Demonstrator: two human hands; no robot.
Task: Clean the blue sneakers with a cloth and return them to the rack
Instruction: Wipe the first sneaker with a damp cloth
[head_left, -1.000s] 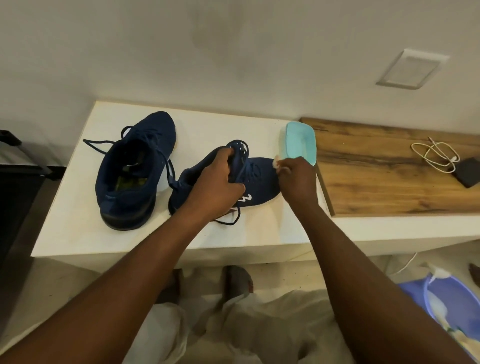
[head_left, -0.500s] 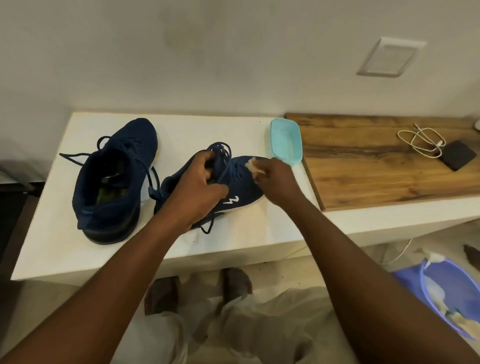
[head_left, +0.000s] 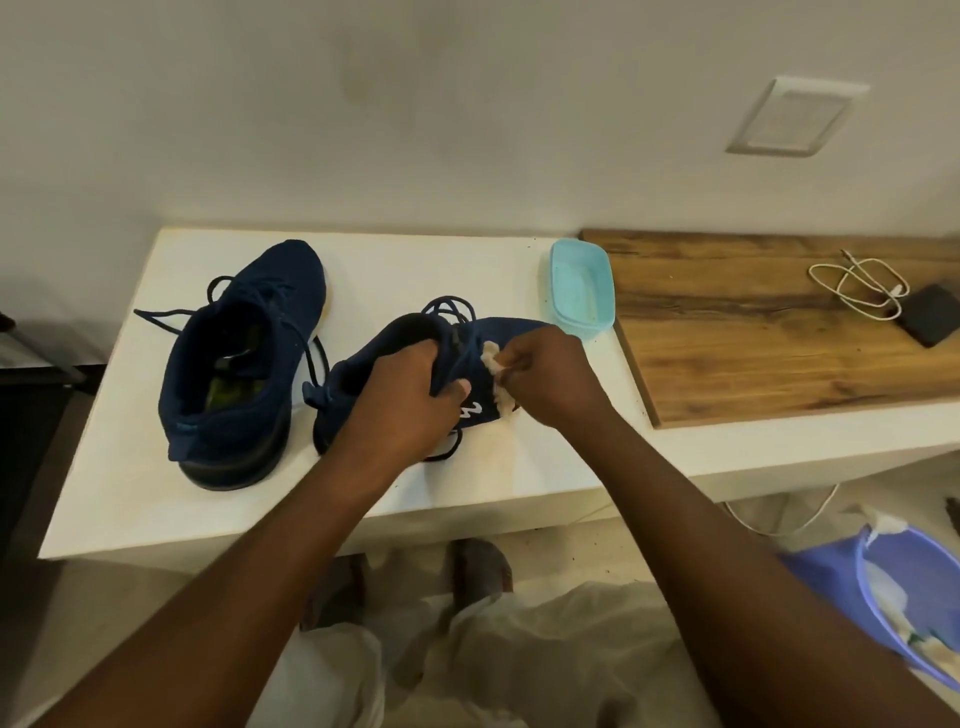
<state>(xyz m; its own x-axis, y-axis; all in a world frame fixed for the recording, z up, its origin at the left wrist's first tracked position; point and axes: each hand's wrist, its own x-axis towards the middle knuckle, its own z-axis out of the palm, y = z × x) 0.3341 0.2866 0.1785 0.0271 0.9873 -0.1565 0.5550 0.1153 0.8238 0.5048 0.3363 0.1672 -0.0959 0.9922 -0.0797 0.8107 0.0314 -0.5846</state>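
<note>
- Sneaker (head_left: 358, 384), on its side on the white table (head_left: 114, 483): the left hand (head_left: 405, 400) grips the collar, fingers curled over it, thumb on the side panel.
- Cloth (head_left: 492, 362), small, white: pinched in the right hand (head_left: 553, 379) fingertips, pressed to the upper just beyond the left thumb.
- Method (a judgement): brace firmly and wipe in short strokes away from the laces.
- Second sneaker (head_left: 244, 358): upright, well left of the left fingers.
- Room: the teal dish (head_left: 582, 283) sits just past the right fingers, and the table edge is near the wrists. The freest way lies beyond the fingers.

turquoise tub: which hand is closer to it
Right. The right hand sits just short of the turquoise tub, holding the cloth; the left hand grips the sneaker farther left.
</note>
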